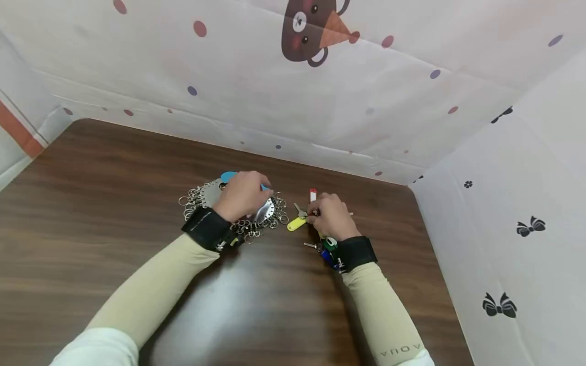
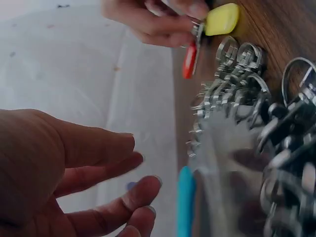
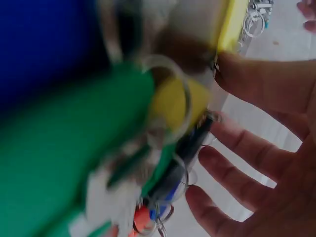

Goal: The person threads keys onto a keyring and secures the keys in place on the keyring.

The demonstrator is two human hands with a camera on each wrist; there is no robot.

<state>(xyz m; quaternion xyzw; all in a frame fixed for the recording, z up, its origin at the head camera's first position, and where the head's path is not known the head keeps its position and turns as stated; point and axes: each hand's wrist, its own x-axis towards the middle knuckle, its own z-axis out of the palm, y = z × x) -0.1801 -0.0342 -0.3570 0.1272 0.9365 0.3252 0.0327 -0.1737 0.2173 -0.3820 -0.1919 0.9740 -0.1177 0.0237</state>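
A round key holder [image 1: 212, 193] with a blue edge piece [image 2: 185, 200] lies on the table, many metal rings [image 1: 280, 208] around its rim. Above it is my left hand [image 1: 244, 193], fingers loosely bent and nothing between them in the left wrist view. My right hand [image 1: 330, 216] reaches into a group of tagged keys. Its thumb touches the yellow key tag [image 1: 296, 223]; its fingertips, spread apart, meet a dark tag [image 3: 185, 158]. A key [image 1: 299, 211] and a red tag [image 1: 313, 195] show beside the fingers. Part of the group is hidden by the hand.
Green [image 1: 330, 243] and blue tags [image 1: 327, 256] lie beside the right wrist, with a key [image 1: 311, 245] to their left. The brown wooden table [image 1: 220, 305] meets patterned white sheets [image 1: 256, 101] at the back and right.
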